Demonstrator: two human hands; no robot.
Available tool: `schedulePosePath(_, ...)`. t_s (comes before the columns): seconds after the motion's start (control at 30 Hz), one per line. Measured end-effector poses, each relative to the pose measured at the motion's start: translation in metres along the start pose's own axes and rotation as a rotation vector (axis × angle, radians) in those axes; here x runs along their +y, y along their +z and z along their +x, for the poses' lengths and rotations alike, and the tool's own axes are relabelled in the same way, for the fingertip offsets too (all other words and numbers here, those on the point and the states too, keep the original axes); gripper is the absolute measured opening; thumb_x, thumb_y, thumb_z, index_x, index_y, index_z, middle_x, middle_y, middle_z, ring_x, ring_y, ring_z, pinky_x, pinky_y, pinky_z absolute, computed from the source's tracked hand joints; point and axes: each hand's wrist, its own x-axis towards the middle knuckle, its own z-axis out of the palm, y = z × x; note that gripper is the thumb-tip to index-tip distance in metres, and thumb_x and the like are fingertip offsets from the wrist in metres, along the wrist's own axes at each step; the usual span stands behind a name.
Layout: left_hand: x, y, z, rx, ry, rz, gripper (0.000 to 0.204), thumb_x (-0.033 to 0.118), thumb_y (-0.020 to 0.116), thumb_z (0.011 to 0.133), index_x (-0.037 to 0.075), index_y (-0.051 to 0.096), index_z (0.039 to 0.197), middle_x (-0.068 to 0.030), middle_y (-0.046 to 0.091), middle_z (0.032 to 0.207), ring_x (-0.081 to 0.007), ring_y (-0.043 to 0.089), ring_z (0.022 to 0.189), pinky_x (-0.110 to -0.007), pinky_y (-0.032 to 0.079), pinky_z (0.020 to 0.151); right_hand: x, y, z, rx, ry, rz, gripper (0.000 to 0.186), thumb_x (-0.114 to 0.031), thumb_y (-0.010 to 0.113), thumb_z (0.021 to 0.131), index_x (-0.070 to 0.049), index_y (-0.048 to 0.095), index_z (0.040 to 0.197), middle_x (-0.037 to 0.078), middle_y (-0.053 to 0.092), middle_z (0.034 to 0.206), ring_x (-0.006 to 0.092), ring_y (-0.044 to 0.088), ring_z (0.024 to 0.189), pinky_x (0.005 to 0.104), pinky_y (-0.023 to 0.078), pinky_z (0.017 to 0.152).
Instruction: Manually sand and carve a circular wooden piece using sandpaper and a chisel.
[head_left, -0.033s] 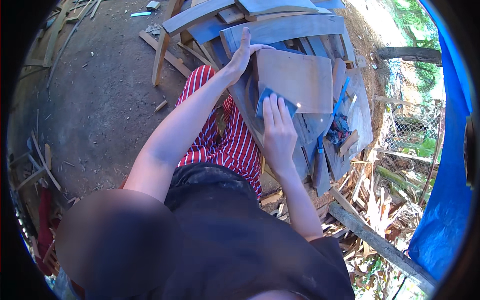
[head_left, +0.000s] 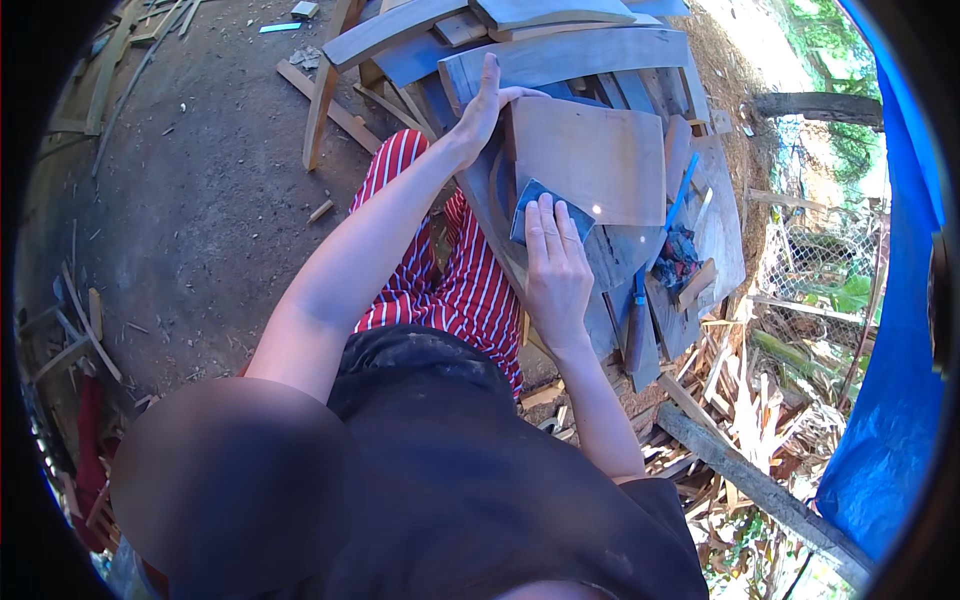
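A smooth, slightly curved wooden board lies on the cluttered wooden worktop. My left hand braces the board's far left corner, its thumb raised and its other fingers reaching along the edge, partly hidden. Near the board's front left corner, my right hand presses a dark blue-grey sheet of sandpaper under nearly flat fingers. The sheet overlaps the board's near edge.
Curved wooden pieces are stacked beyond the board. To its right lie a dark crumpled bundle, a blue strip and a brown-handled tool. A blue tarp hangs at far right; wood scraps litter the ground.
My right hand and the sandpaper have shifted very slightly toward me. My left hand stays at the board's corner.
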Motion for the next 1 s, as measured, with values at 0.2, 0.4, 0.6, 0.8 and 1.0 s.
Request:
schedulePosePath(0.2,-0.007,0.005,0.011,0.108,-0.119,-0.056,0.108,0.083,0.004,0.085,0.001,0.056,0.131,-0.0136,0.059,0.126,-0.0221,0.049,0.12,-0.034,0.03,0.11,0.031,0.042,0.091,0.122,0.076,0.038,0.039,-0.005,0.053,0.085,0.001,0.058,0.123,0.02,0.058,0.13,0.0345,0.057,0.121,0.0402,0.049,0.096)
schedulePosePath(0.4,-0.009,0.001,0.014,0.138,-0.158,-0.041,0.107,0.083,0.004,0.086,0.003,0.059,0.129,-0.0114,0.061,0.125,-0.0198,0.052,0.117,-0.032,0.031,0.109,0.036,0.045,0.087,0.145,0.04,0.018,0.037,-0.009,0.054,0.085,0.003,0.058,0.12,0.019,0.06,0.127,0.0315,0.059,0.116,0.0382,0.048,0.097)
schedulePosePath(0.6,-0.004,0.0,0.007,0.067,-0.053,0.032,0.106,0.082,0.001,0.085,0.006,0.062,0.127,-0.0088,0.062,0.124,-0.019,0.052,0.116,-0.031,0.029,0.109,0.005,0.005,-0.005,0.005,0.031,0.094,0.043,-0.007,0.053,0.085,0.002,0.055,0.128,0.019,0.058,0.13,0.0327,0.054,0.124,0.0413,0.046,0.102)
schedulePosePath(0.8,-0.01,-0.006,0.016,0.044,-0.109,-0.093,0.109,0.083,0.002,0.085,-0.001,0.055,0.131,-0.0105,0.061,0.124,-0.0201,0.052,0.117,-0.033,0.03,0.109,0.03,0.047,0.106,0.14,0.004,0.039,0.038,-0.008,0.054,0.085,0.005,0.057,0.12,0.022,0.06,0.124,0.0323,0.059,0.116,0.0379,0.047,0.098)
schedulePosePath(1.0,-0.003,-0.008,0.007,-0.017,-0.135,-0.144,0.113,0.083,0.0,0.084,-0.003,0.053,0.133,-0.0125,0.059,0.129,-0.0212,0.05,0.122,-0.034,0.029,0.111,0.019,0.041,0.082,0.144,-0.031,0.035,0.038,-0.009,0.053,0.085,0.004,0.058,0.12,0.022,0.061,0.123,0.031,0.059,0.116,0.0391,0.046,0.1)
